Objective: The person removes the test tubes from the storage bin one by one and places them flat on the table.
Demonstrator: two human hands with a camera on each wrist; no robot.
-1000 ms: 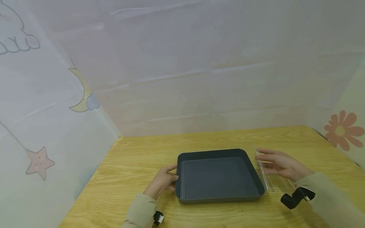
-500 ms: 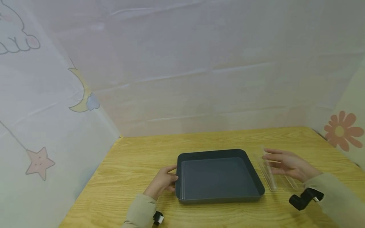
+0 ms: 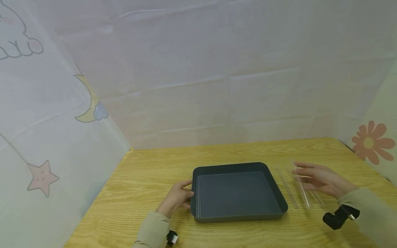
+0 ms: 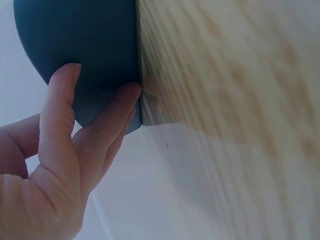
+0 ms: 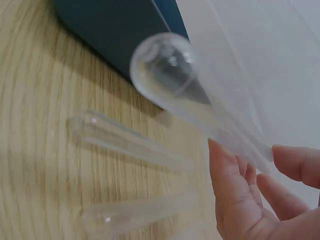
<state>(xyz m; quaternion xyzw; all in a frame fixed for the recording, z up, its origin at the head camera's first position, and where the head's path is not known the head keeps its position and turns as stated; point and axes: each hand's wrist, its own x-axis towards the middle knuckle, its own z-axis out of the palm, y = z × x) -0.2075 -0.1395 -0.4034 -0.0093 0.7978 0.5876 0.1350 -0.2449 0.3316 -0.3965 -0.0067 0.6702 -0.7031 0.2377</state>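
Note:
A dark blue-grey tray [image 3: 230,166] sits empty in the middle of the wooden table [image 3: 145,179]. My left hand [image 3: 176,198] rests against its left outer wall. In the left wrist view, straight fingers [image 4: 60,115] lie flat on the tray's rounded corner [image 4: 90,40]. Right of the tray, my right hand [image 3: 321,179] pinches a clear test tube [image 3: 302,192] just above the table. The right wrist view shows this tube's round end [image 5: 167,70] pointing away from the fingers [image 5: 235,190]. Two more clear tubes [image 5: 127,140] [image 5: 135,215] lie on the wood beneath it.
Pale fabric screens with moon, star and flower prints close off the back and both sides of the table. Another tube [image 3: 286,187] lies close beside the tray's right wall. Bare wood stretches behind and to the left of the tray.
My right hand has carried the clear tube to the right, away from the tray's right wall. The left hand and the tray have stayed in place.

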